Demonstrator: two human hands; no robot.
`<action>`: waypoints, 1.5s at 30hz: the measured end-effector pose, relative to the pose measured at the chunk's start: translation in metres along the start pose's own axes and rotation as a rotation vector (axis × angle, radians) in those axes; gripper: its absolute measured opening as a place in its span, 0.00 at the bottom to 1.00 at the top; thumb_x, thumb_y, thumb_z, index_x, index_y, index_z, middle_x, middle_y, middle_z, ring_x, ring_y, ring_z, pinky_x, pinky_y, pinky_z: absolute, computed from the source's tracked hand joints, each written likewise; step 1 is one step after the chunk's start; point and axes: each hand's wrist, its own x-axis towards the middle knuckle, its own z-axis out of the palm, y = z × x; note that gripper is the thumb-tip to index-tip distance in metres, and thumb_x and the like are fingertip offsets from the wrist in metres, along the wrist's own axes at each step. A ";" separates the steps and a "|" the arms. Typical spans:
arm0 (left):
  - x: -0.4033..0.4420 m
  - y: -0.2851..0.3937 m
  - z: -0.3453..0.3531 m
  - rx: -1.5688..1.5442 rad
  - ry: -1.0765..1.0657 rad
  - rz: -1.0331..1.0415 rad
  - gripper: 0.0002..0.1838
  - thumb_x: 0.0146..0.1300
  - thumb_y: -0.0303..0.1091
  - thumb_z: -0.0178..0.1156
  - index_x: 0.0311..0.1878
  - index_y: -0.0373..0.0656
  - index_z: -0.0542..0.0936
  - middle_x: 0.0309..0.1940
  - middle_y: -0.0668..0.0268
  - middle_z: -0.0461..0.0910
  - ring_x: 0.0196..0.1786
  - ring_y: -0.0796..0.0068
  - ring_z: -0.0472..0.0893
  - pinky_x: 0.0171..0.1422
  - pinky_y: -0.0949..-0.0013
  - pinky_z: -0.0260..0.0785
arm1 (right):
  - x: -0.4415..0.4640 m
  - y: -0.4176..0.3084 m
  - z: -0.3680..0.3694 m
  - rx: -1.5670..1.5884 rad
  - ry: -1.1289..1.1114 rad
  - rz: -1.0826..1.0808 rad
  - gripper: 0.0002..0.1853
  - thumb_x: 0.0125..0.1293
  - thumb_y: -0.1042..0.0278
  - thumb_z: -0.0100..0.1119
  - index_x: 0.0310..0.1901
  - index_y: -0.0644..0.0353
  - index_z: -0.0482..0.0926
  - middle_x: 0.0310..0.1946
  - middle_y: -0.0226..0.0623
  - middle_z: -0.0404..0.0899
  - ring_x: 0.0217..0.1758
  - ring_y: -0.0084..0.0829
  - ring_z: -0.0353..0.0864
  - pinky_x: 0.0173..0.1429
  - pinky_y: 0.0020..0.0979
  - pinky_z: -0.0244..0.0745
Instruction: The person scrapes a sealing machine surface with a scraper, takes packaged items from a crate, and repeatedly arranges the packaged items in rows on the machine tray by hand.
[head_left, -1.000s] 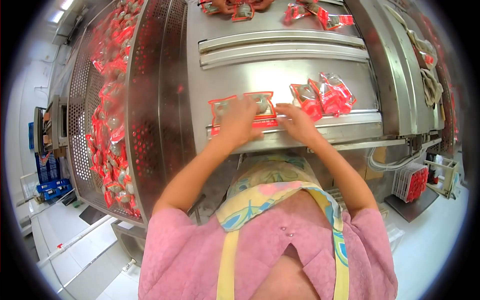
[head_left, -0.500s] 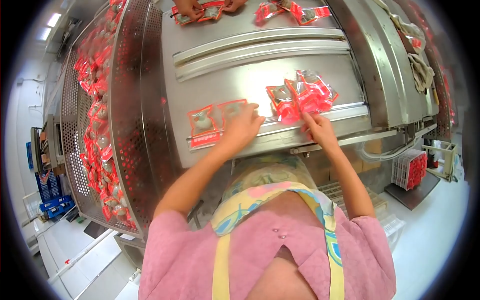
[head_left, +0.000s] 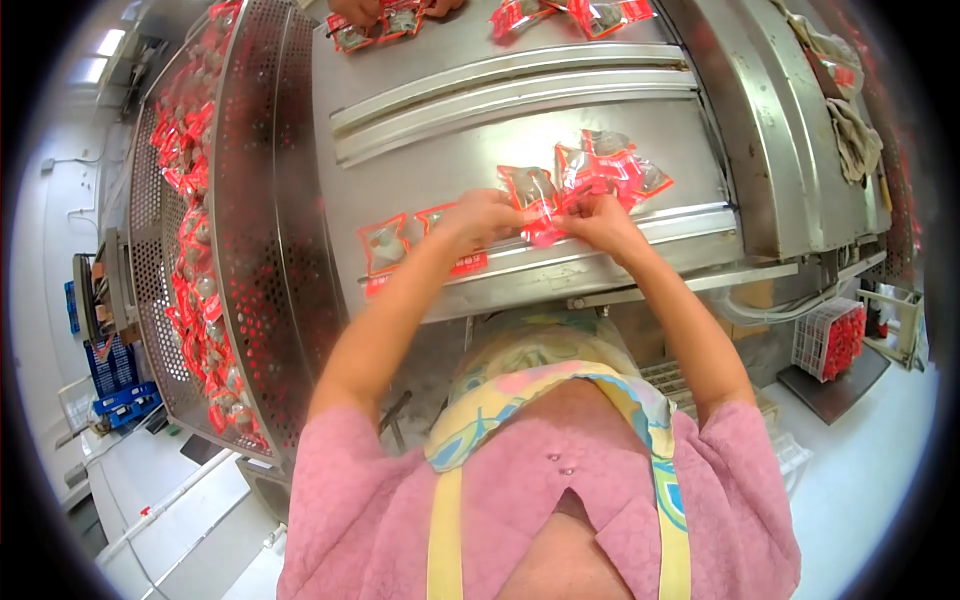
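Two red-edged clear packets, one of them the left packet point(head_left: 385, 246), lie side by side along the near metal bar point(head_left: 660, 232). My left hand point(head_left: 484, 218) reaches past them, its fingertips pinching the lower left edge of another red packet point(head_left: 531, 188). On that packet's other side, my right hand point(head_left: 597, 222) has its fingers closed at the lower corner. A small heap of red packets point(head_left: 612, 168) touches it on the right, just above my right hand. Each packet shows a roundish greyish-green item inside.
Across the steel table point(head_left: 440, 165), another person's hands point(head_left: 362, 10) hold packets beyond the double metal rail point(head_left: 510, 85). More packets point(head_left: 600, 15) lie at the far side. A perforated bin point(head_left: 262, 250) full of packets stands left; a cloth point(head_left: 853, 140) hangs right.
My left hand has left the laid packets and moved right to another packet. My right hand has closed on it too, and it has shifted left from the heap.
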 end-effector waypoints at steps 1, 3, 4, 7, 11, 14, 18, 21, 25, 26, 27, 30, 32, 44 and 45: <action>0.011 -0.011 -0.008 0.205 0.040 0.045 0.17 0.53 0.34 0.70 0.43 0.37 0.78 0.27 0.69 0.78 0.27 0.82 0.74 0.23 0.79 0.62 | 0.007 0.004 -0.001 -0.058 -0.007 0.005 0.17 0.54 0.56 0.69 0.27 0.64 0.80 0.20 0.29 0.75 0.23 0.19 0.69 0.27 0.26 0.63; 0.007 -0.013 -0.008 0.600 0.207 0.183 0.19 0.51 0.34 0.70 0.45 0.38 0.77 0.26 0.67 0.78 0.27 0.75 0.76 0.26 0.73 0.66 | 0.019 0.008 -0.001 -0.174 -0.025 0.014 0.19 0.52 0.54 0.70 0.29 0.65 0.81 0.21 0.35 0.79 0.25 0.25 0.76 0.32 0.30 0.71; 0.001 -0.016 -0.005 0.791 0.335 0.276 0.21 0.50 0.35 0.71 0.45 0.38 0.77 0.26 0.63 0.79 0.28 0.69 0.78 0.28 0.68 0.68 | 0.020 0.010 0.001 -0.236 0.001 -0.035 0.18 0.52 0.55 0.70 0.30 0.65 0.81 0.22 0.36 0.79 0.25 0.27 0.77 0.33 0.32 0.71; -0.001 -0.016 0.001 1.136 0.553 0.369 0.24 0.47 0.38 0.71 0.45 0.38 0.75 0.27 0.54 0.80 0.33 0.53 0.81 0.33 0.56 0.72 | 0.019 0.003 0.015 -0.465 0.126 -0.188 0.16 0.52 0.57 0.70 0.28 0.63 0.80 0.21 0.37 0.77 0.24 0.29 0.76 0.33 0.34 0.71; -0.004 -0.012 0.010 1.270 0.563 0.264 0.25 0.46 0.42 0.72 0.43 0.40 0.73 0.29 0.51 0.81 0.36 0.47 0.81 0.36 0.49 0.72 | 0.018 0.002 0.023 -0.634 0.225 -0.250 0.16 0.53 0.59 0.71 0.23 0.63 0.78 0.17 0.34 0.73 0.22 0.26 0.70 0.31 0.33 0.67; -0.008 -0.012 0.010 1.260 0.509 0.251 0.25 0.47 0.42 0.71 0.42 0.40 0.72 0.29 0.51 0.81 0.37 0.47 0.81 0.36 0.50 0.72 | 0.024 0.007 0.010 -0.506 0.006 -0.178 0.17 0.52 0.59 0.71 0.23 0.64 0.77 0.16 0.34 0.73 0.21 0.24 0.70 0.30 0.33 0.67; -0.009 -0.015 0.008 1.235 0.490 0.238 0.26 0.47 0.41 0.71 0.45 0.39 0.71 0.29 0.51 0.81 0.37 0.48 0.81 0.36 0.49 0.71 | 0.030 0.008 0.002 -0.511 -0.121 -0.127 0.16 0.53 0.62 0.70 0.22 0.65 0.76 0.16 0.33 0.71 0.21 0.23 0.66 0.29 0.33 0.65; -0.012 -0.020 0.007 1.132 0.521 0.282 0.27 0.48 0.39 0.70 0.47 0.39 0.69 0.29 0.51 0.81 0.37 0.48 0.81 0.36 0.49 0.71 | 0.027 -0.003 0.008 -0.371 0.013 -0.107 0.16 0.55 0.64 0.69 0.21 0.65 0.73 0.15 0.30 0.68 0.21 0.21 0.63 0.29 0.32 0.63; -0.012 -0.016 0.007 1.101 0.582 0.236 0.26 0.49 0.36 0.68 0.48 0.39 0.67 0.29 0.51 0.81 0.37 0.48 0.81 0.37 0.48 0.71 | 0.035 0.004 0.007 -0.450 -0.055 -0.079 0.18 0.55 0.63 0.69 0.20 0.64 0.71 0.15 0.26 0.66 0.22 0.21 0.61 0.28 0.32 0.62; -0.012 -0.017 0.007 1.104 0.601 0.228 0.26 0.50 0.35 0.67 0.48 0.38 0.66 0.29 0.51 0.81 0.37 0.47 0.81 0.37 0.48 0.71 | 0.033 0.000 0.003 -0.428 -0.110 -0.058 0.18 0.55 0.62 0.69 0.20 0.63 0.71 0.15 0.25 0.66 0.22 0.21 0.61 0.28 0.32 0.62; -0.013 -0.018 0.006 1.116 0.581 0.225 0.25 0.51 0.35 0.66 0.48 0.38 0.66 0.29 0.51 0.81 0.37 0.47 0.81 0.36 0.48 0.71 | 0.032 -0.002 0.000 -0.406 -0.165 -0.037 0.18 0.55 0.62 0.69 0.21 0.63 0.70 0.15 0.25 0.66 0.22 0.21 0.61 0.28 0.32 0.62; -0.019 -0.021 0.005 1.128 0.543 0.263 0.23 0.52 0.34 0.64 0.47 0.38 0.65 0.27 0.51 0.80 0.35 0.47 0.81 0.35 0.47 0.70 | 0.035 0.000 0.000 -0.412 -0.130 -0.033 0.14 0.55 0.62 0.69 0.24 0.62 0.75 0.17 0.26 0.70 0.23 0.21 0.65 0.30 0.32 0.64; -0.022 -0.023 0.004 1.100 0.548 0.353 0.21 0.53 0.33 0.62 0.46 0.38 0.65 0.27 0.51 0.80 0.34 0.47 0.81 0.33 0.47 0.70 | 0.030 -0.009 0.007 -0.366 -0.045 -0.020 0.13 0.54 0.62 0.68 0.28 0.62 0.78 0.19 0.28 0.74 0.24 0.22 0.69 0.31 0.32 0.66; -0.028 -0.045 0.006 1.209 0.635 0.659 0.15 0.54 0.33 0.62 0.43 0.41 0.70 0.40 0.55 0.78 0.45 0.55 0.78 0.41 0.54 0.71 | 0.032 0.040 0.013 -0.700 0.133 -0.182 0.09 0.57 0.63 0.62 0.37 0.57 0.82 0.27 0.37 0.81 0.34 0.37 0.79 0.41 0.35 0.72; -0.036 -0.043 0.009 1.152 0.583 0.796 0.15 0.54 0.32 0.61 0.43 0.42 0.71 0.41 0.56 0.77 0.46 0.56 0.77 0.41 0.54 0.71 | 0.024 0.035 0.016 -0.681 0.161 -0.156 0.09 0.57 0.64 0.61 0.38 0.57 0.82 0.29 0.37 0.80 0.37 0.38 0.79 0.43 0.35 0.72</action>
